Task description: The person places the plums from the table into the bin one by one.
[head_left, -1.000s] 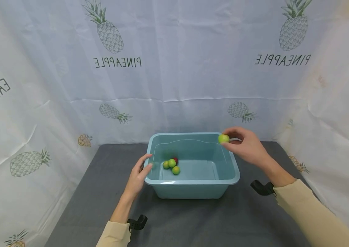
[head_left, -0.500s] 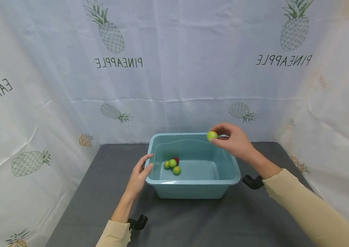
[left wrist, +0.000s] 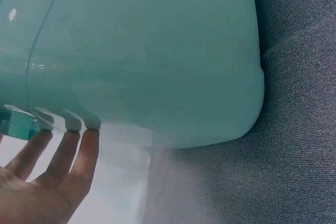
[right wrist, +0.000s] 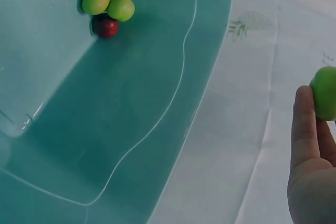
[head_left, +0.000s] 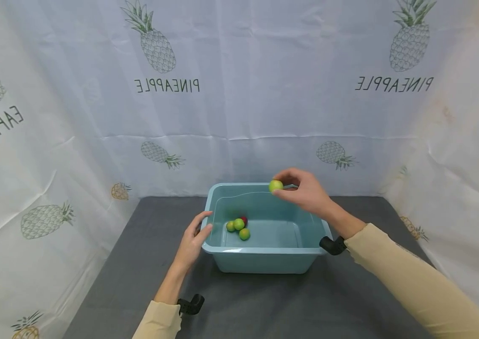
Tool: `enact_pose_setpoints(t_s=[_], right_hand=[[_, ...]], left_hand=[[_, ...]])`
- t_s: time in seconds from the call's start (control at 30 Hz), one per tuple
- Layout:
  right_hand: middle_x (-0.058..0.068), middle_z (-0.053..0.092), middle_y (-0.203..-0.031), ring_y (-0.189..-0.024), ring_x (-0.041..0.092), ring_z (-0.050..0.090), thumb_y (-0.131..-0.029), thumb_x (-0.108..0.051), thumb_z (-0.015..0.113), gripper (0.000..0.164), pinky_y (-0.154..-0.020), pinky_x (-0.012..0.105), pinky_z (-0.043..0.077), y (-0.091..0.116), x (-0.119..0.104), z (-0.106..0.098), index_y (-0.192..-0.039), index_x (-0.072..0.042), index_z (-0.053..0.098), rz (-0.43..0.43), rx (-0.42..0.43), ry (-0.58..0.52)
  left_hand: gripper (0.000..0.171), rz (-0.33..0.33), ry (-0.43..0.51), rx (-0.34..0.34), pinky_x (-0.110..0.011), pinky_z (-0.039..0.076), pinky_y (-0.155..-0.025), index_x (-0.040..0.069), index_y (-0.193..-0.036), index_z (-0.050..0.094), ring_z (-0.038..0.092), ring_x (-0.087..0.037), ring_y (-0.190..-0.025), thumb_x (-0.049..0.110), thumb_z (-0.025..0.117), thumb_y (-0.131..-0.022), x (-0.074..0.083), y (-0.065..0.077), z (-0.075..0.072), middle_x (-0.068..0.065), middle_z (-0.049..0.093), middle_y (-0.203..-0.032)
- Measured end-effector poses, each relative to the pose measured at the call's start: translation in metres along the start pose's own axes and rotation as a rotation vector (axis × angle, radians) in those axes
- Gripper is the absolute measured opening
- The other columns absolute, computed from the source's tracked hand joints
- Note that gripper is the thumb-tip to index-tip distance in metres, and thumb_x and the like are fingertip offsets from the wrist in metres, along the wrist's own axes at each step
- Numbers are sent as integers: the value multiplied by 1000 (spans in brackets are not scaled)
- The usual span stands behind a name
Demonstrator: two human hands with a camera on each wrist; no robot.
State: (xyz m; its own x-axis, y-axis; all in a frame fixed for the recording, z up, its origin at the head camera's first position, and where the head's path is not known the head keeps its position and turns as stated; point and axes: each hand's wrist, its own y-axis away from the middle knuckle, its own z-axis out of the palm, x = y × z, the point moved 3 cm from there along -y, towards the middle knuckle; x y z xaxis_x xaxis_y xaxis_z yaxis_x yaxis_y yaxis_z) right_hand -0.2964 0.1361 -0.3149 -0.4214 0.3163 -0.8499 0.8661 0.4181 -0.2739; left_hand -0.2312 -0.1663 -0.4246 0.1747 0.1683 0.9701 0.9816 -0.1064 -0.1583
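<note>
A light-blue plastic basin [head_left: 260, 259] stands on the dark cloth. My left hand [head_left: 190, 242] holds its left rim, with several fingertips against the outer wall [left wrist: 157, 51] in the left wrist view. My right hand [head_left: 305, 190] pinches a small round green fruit [head_left: 275, 186] over the far rim, right of the basin's middle. The right wrist view shows this green fruit [right wrist: 326, 93] at the fingertips. Inside the basin, three green fruits [head_left: 239, 224] lie clustered toward the left, one tinged orange. A dark red fruit [right wrist: 106, 27] sits against them, partly hidden in the head view.
A dark grey cloth [head_left: 146, 263] covers the table under the basin. White curtains [head_left: 260, 94] printed with pineapples hang behind and on both sides. Black wrist cameras [head_left: 191, 304] sit at both sleeves.
My right hand has moved left with the green fruit, from the basin's far right corner along the far rim. The left hand has stayed on the left rim. The view has shifted slightly.
</note>
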Motion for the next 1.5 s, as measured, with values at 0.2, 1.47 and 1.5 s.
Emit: enact_pose_setpoints(t_s=[0.2,1.47,1.5], right_hand=[[4,60,-110,-100,23,58,-86,-29,72,34,-77,41,50,-10,7,9,-114,-15,61,11,-10,19],[5,61,-105,-97,20,57,-87,-18,69,29,-83,37,47,-68,50,72,-112,-8,60,9,-125,130],[4,61,-104,-97,19,57,-87,-19,69,28,-83,36,47,-68,52,74,-111,-9,60,11,-134,138]], left_hand=[[45,-5,-14,0,-50,39,-95,4,-142,40,41,-37,-130,20,49,-101,5,1,2,-15,35,-148],[46,2,35,19,-53,39,-96,15,-140,45,43,-35,-129,29,55,-98,-25,-9,-2,-10,38,-147],[46,4,36,9,-53,38,-96,13,-141,44,41,-35,-130,26,54,-98,-22,-8,-1,-11,37,-147]])
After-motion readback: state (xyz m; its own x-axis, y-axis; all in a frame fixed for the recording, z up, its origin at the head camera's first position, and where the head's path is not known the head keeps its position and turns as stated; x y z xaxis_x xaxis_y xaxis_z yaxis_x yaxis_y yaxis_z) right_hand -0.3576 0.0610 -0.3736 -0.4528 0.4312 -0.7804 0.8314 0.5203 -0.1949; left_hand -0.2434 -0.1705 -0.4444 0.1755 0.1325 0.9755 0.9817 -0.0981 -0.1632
